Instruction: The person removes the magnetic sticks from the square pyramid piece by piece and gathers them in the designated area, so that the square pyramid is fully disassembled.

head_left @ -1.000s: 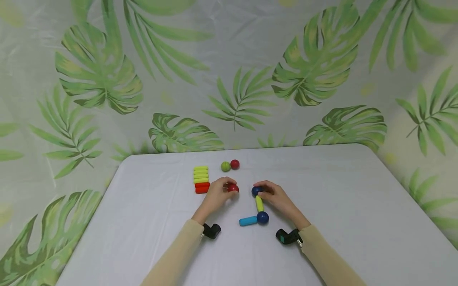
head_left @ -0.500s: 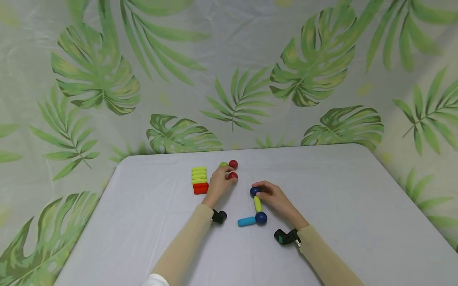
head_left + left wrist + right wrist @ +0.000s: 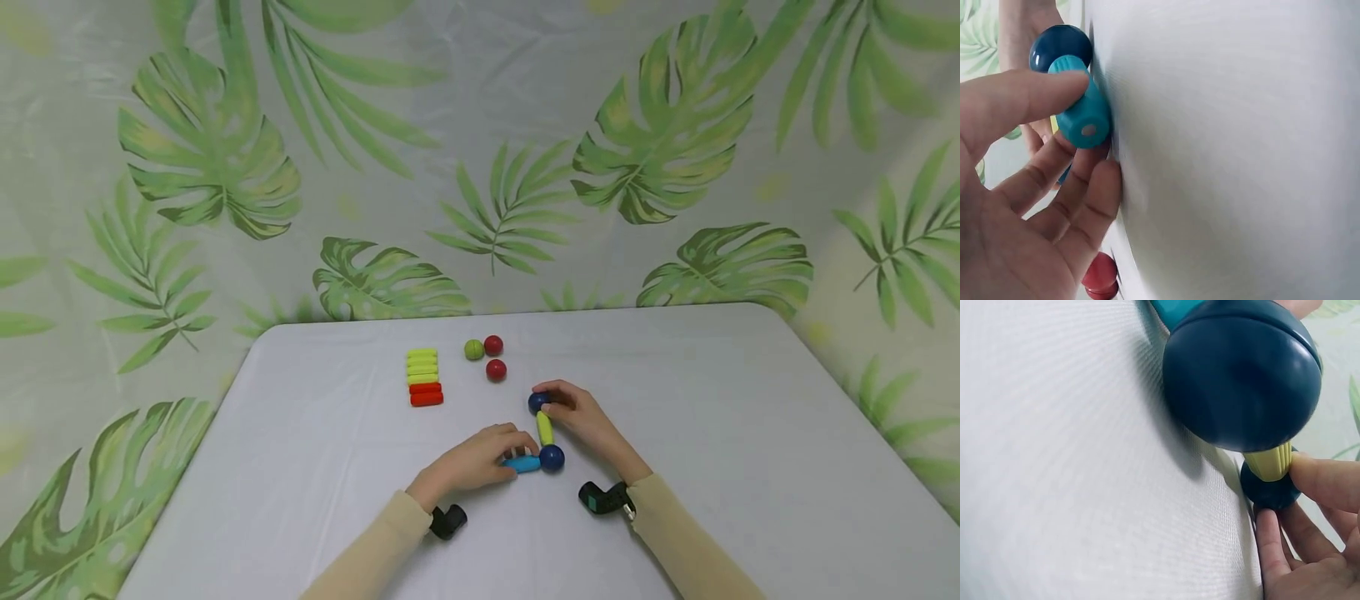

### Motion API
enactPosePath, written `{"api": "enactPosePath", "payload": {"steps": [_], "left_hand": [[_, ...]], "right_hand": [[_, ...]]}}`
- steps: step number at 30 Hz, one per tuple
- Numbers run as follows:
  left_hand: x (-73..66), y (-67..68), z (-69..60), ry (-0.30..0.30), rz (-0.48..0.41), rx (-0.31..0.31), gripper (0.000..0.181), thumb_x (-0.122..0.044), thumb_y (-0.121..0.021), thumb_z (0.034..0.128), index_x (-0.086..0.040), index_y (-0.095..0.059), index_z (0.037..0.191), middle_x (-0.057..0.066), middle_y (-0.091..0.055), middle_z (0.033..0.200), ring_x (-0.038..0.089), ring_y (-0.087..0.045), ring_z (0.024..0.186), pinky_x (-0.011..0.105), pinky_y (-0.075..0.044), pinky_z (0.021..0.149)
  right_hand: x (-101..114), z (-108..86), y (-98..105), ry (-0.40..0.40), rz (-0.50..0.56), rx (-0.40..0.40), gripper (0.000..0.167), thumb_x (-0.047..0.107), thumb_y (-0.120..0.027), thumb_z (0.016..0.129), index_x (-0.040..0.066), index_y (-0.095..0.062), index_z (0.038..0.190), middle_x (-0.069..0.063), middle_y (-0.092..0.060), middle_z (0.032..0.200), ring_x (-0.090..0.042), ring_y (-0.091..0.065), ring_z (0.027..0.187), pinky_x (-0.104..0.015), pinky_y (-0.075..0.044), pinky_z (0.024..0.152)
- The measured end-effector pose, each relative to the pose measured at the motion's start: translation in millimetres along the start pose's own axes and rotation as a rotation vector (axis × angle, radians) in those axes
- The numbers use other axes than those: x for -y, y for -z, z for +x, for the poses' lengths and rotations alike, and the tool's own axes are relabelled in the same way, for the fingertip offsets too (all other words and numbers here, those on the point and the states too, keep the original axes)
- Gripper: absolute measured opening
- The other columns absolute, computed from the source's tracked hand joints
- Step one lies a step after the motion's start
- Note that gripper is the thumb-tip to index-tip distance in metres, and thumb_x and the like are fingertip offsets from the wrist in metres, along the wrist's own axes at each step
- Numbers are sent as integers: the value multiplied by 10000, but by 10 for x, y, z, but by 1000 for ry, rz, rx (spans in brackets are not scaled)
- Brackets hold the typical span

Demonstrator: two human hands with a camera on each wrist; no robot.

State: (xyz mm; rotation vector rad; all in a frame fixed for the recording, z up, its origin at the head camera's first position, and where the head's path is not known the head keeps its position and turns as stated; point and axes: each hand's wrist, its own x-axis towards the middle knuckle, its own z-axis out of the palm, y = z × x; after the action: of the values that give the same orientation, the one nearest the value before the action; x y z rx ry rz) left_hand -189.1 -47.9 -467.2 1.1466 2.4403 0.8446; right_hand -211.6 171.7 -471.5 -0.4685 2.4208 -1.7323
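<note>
In the head view my left hand (image 3: 476, 460) holds a light-blue stick (image 3: 522, 464); the left wrist view has its thumb on one side of this stick (image 3: 1088, 115) and fingers on the other. The stick's right end meets a dark-blue ball (image 3: 552, 458). From that ball a yellow-green stick (image 3: 544, 429) runs up to a second dark-blue ball (image 3: 537, 402). My right hand (image 3: 583, 417) grips this far ball, thumb close to the joint. Seen from the right wrist, the near ball (image 3: 1241, 381) hides part of the yellow-green stick (image 3: 1270, 464).
Two red balls (image 3: 496, 370) and a green ball (image 3: 473, 349) lie farther back on the white table (image 3: 712, 400). To their left, several yellow-green sticks (image 3: 422, 367) and two red sticks (image 3: 426, 399) form a column. A leaf-patterned cloth (image 3: 510, 200) hangs behind.
My left hand has carried a red ball back beside the other balls, let it go, and come down to the light-blue stick. The right hand has stayed on the far dark-blue ball.
</note>
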Motion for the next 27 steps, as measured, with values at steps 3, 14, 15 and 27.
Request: {"api": "enactPosePath", "payload": {"steps": [3,14,15,27], "left_hand": [[-20,-4,10,-3,62,-17,320,-65,-655,890,-214,-612,1170,-71,-512,909,72,-483,826,180,-431,755],[91,141,-101,9,-5,-69,293,-23,-614,892,-212,-669,1108,-55,-526,896,96,-484,829,201,-434,745],[99,145,-109,5,16,-57,294,-26,-609,893,-211,-676,1110,-55,-519,901,94,-478,832,200,-429,743],[242,230,-204,-19,-122,-174,325,-27,-583,915,-208,-661,1174,-65,-555,988,105,-512,913,269,-455,817]], "right_hand": [[57,-20,-2,-7,4,6,296,-4,-530,955,-79,-536,1242,-257,-530,1279,-403,-484,1194,-516,-375,1003],[-207,37,18,-1,4,-3,300,68,-562,961,-8,-560,1251,-192,-548,1280,-335,-507,1177,-469,-395,1000],[-210,36,24,-9,-5,-10,293,67,-564,960,-3,-566,1245,-186,-552,1277,-329,-510,1175,-462,-399,999],[-252,72,2,-12,-17,-12,281,52,-568,951,17,-582,1230,-167,-560,1267,-311,-521,1153,-431,-422,979]]}}
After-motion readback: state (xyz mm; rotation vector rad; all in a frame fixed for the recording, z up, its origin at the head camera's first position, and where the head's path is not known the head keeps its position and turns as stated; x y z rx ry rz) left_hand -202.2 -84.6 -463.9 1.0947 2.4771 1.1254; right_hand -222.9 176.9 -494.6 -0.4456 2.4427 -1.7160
